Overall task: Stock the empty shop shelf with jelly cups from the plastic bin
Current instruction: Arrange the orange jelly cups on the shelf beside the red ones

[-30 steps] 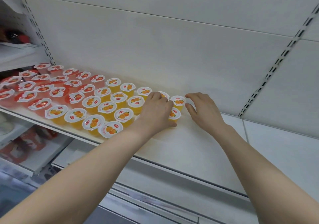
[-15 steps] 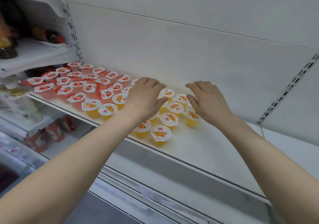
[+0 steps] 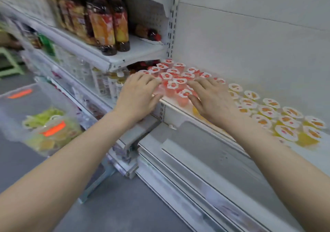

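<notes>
Dozens of jelly cups (image 3: pixel 172 85) cover the shelf (image 3: pixel 178 108), red ones at its left end, orange further right. Left grip (image 3: pixel 137 96) and right grip (image 3: pixel 210 97) flank the red cluster, fingers flat, holding nothing: tidying, I judge. Next likely calls for a reach to the plastic bin (image 3: pixel 21 106) for more.

Jelly cups (image 3: pixel 267 110) pack shelf (image 3: pixel 178 109); open air above; bottle shelf (image 3: pixel 137 53) blocks left.

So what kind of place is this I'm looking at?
Probably a small shop or convenience store: slotted metal shelving, rows of sealed jelly cups set out on one shelf, and labelled bottles stocked in the next bay.
</notes>
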